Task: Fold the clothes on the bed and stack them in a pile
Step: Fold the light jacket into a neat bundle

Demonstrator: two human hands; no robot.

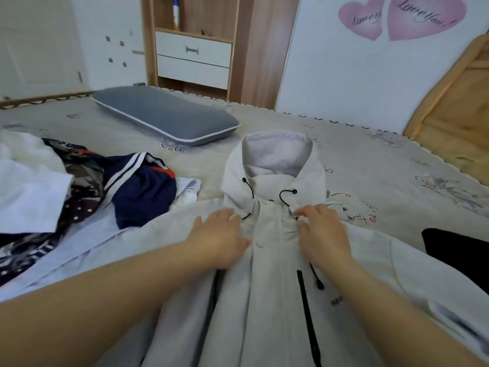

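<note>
A light grey hooded jacket (275, 300) lies front-up on the bed (370, 176), hood toward the pillow, with black drawcords and black zip pockets. My left hand (222, 237) rests flat on its chest, left of the front closure, fingers spread. My right hand (321, 229) is on the right side just below the collar, with fingertips pinching the fabric edge at the closure. A heap of unfolded clothes sits at the left: a navy garment with white stripes (143, 189), a camouflage and dotted piece (82, 186), and white and pale blue cloth (29, 197).
A grey pillow (166, 115) lies beyond the jacket at the far left. A black item (455, 250) sits at the right edge of the bed. A wooden shelf unit with white drawers (193, 54) stands behind, and a wooden headboard (455, 107) rises at the right.
</note>
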